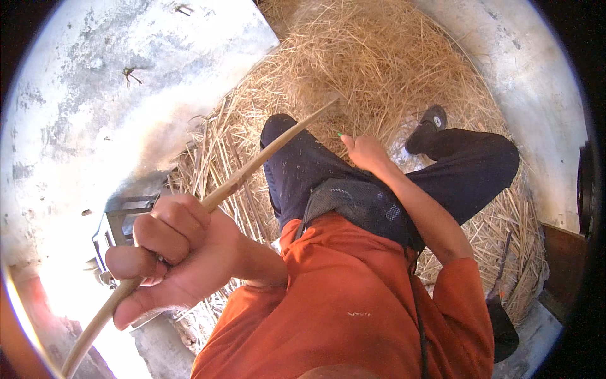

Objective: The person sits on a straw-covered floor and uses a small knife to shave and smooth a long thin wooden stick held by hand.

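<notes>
My left hand [189, 237] is raised at the left, its fingers wrapped round a long, slightly bent wooden stick [268, 153]. The stick runs from the lower left rim, through my fist, up past my left knee, and tapers to a thin end over the straw. My right hand [369, 153] is held above my lap, between my legs, with its fingers curled. A tiny bright green spot [340, 134] shows at the tip of its raised digit; whether it is a nail or a held thing I cannot make out. The two hands are well apart.
Loose dry straw [372, 57] covers the floor around my bent legs. Pale, stained walls [82, 126] stand left and right. A dark metal frame [117, 218] is behind my left hand. A mesh pouch [353, 205] lies at my waist; a brown board [562, 265] stands at the right.
</notes>
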Motion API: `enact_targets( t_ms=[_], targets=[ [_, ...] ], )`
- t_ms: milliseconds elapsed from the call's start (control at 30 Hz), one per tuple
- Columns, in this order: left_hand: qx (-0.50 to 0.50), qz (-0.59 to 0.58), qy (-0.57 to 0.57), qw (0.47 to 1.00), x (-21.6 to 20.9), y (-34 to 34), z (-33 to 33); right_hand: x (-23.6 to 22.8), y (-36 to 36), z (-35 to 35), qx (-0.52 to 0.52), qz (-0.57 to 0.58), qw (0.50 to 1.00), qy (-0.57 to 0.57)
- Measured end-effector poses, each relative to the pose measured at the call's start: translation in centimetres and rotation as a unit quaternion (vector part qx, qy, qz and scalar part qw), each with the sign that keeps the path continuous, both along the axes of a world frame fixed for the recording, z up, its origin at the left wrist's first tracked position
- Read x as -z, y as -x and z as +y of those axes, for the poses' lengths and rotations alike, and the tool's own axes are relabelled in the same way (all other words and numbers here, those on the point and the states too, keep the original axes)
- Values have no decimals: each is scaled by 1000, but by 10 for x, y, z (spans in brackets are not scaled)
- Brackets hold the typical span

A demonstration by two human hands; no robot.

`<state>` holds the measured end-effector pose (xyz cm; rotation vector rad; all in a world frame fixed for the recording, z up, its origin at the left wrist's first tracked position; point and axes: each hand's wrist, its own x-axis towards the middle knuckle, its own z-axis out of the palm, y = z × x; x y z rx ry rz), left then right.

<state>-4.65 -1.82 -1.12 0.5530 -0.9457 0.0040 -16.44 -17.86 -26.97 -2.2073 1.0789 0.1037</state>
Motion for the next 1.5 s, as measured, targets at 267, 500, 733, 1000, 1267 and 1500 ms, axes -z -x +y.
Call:
enact_targets(
  t_ms=[267,500,733,1000,1267,1500],
  targets=[
    [-21,-8,0,1000,0,-7,1,-120,2,37,41,-241,967,-76],
    [103,-86,-41,990,-7,10,-15,-174,10,94,-19,-351,933,-78],
    [104,-106,-48,988,-6,5,-10,-165,11,92,8,-317,948,-35],
    [98,-85,-14,991,-4,0,-13,-153,11,89,-22,-295,955,19],
    [45,-72,-6,996,-1,-2,-3,-141,6,83,1,-306,952,-15],
    [59,-86,-22,994,1,-14,1,-96,-6,54,49,-185,981,-30]
  ],
)
